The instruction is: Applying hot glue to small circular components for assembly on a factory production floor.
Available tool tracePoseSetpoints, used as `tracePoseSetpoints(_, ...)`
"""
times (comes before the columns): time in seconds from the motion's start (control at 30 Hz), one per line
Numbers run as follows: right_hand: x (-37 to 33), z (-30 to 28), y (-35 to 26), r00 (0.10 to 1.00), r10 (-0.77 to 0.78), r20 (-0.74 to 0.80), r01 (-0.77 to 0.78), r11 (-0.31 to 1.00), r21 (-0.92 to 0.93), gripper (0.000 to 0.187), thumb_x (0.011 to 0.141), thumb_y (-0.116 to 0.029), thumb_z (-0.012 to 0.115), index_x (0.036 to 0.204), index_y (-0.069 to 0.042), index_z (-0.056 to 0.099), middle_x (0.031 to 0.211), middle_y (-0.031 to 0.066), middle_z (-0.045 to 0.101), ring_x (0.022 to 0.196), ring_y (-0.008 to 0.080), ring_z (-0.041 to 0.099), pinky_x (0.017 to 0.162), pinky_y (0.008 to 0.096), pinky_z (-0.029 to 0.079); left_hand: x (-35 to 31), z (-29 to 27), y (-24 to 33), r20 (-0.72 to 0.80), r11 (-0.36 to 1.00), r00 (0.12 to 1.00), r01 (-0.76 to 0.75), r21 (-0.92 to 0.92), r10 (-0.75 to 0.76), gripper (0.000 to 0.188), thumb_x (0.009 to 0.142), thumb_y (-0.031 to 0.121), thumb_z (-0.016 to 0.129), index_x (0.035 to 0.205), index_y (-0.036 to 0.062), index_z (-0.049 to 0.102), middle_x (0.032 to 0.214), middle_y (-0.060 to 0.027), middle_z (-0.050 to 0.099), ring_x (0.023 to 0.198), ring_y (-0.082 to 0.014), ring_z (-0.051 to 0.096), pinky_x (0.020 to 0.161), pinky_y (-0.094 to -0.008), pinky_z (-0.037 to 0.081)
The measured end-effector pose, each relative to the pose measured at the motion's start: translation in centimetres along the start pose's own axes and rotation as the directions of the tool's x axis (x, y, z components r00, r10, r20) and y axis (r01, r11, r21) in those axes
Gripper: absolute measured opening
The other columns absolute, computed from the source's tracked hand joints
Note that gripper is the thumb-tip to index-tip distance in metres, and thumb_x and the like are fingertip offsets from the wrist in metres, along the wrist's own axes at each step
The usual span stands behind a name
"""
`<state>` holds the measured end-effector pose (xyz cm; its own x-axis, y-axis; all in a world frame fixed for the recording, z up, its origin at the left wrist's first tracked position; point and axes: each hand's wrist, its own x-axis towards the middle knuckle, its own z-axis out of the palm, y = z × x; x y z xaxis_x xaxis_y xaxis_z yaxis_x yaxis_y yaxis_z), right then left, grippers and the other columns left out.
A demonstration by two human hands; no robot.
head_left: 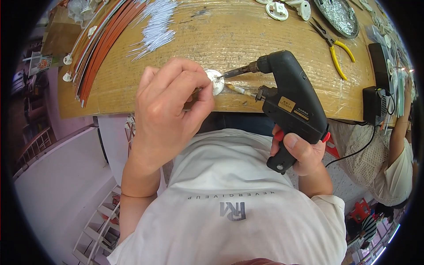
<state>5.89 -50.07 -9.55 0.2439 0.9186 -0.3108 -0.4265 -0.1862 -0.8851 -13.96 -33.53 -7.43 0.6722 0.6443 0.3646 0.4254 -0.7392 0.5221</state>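
Note:
My right hand [304, 152] grips the handle of a black soldering gun [298, 90], with its thumb and fingers around the red trigger. The gun's tip reaches left to a small round white plastic part [215, 82] near the table's front edge and appears to touch it. Just left of that part, my left hand [172, 101] is closed in a pinch, its fingertips against or beside the disc's edge. What the pinch holds is hidden by the fingers. A thin solder feed tube [240, 89] runs from the gun's front toward the disc.
On the wooden table [212, 39] lie a pile of thin white wires [157, 26] and a bundle of orange-brown wires [106, 42]. Yellow-handled pliers [333, 46], a metal tray [338, 17] of shiny bits and more white round parts [277, 11] are at the right. Another person [380, 150] sits at the right.

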Motion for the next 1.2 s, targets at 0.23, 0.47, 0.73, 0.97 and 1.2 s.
tracePoseSetpoints(0.23,0.0,-0.2,0.0,1.000,-0.014,0.028,0.015,1.000,-0.022,0.038,0.083,-0.006,0.062,0.118,0.007,0.058,0.086,0.0118,0.067,0.063,0.0141,0.065,0.058,0.0281,0.053,-0.1,0.0,0.1,0.004,1.000,1.000,0.019,-0.015,-0.019,0.015,0.075,-0.007,0.075,0.083,0.0037,0.068,0.091,-0.0055,0.070,0.073,-0.0180,0.054,0.064,-0.0284,0.045)
tracePoseSetpoints(0.47,-0.5,-0.7,0.3,1.000,-0.031,-0.001,0.031,0.989,0.143,0.046,0.085,-0.012,0.065,0.125,0.005,0.053,0.099,0.0178,0.067,0.067,0.0204,0.068,0.060,0.0330,0.057,0.0,-0.1,-0.1,0.000,1.000,1.000,0.011,-0.010,-0.011,0.015,0.076,-0.007,0.075,0.084,0.0037,0.069,0.092,-0.0057,0.070,0.073,-0.0184,0.055,0.065,-0.0288,0.045)
tracePoseSetpoints(0.73,-0.1,0.3,-0.4,0.983,-0.124,-0.132,0.126,0.992,0.006,0.057,0.079,-0.035,0.069,0.105,0.014,0.056,0.091,0.0218,0.065,0.052,0.0257,0.065,0.046,0.0354,0.056,-0.2,-0.1,-0.2,-0.005,0.999,1.000,0.022,-0.029,-0.022,0.014,0.076,-0.006,0.076,0.085,0.0034,0.070,0.092,-0.0063,0.070,0.073,-0.0183,0.056,0.066,-0.0289,0.045)
tracePoseSetpoints(0.97,0.4,0.8,-0.7,0.977,-0.157,-0.142,0.158,0.987,-0.003,0.058,0.079,-0.035,0.070,0.109,0.013,0.055,0.092,0.0229,0.065,0.052,0.0262,0.065,0.046,0.0359,0.057,-0.4,0.0,-0.3,-0.026,1.000,1.000,0.006,-0.030,-0.007,0.014,0.076,-0.005,0.076,0.085,0.0041,0.070,0.092,-0.0065,0.071,0.073,-0.0191,0.056,0.068,-0.0297,0.044)
tracePoseSetpoints(1.2,0.0,0.6,-0.4,0.980,-0.140,-0.144,0.136,0.990,-0.036,0.069,0.076,-0.025,0.074,0.130,0.010,0.051,0.103,0.0287,0.067,0.060,0.0259,0.067,0.048,0.0363,0.058,-0.4,0.0,-0.4,-0.013,1.000,1.000,0.002,-0.023,-0.002,0.015,0.076,-0.005,0.076,0.085,0.0051,0.070,0.092,-0.0050,0.071,0.073,-0.0185,0.056,0.069,-0.0299,0.043)
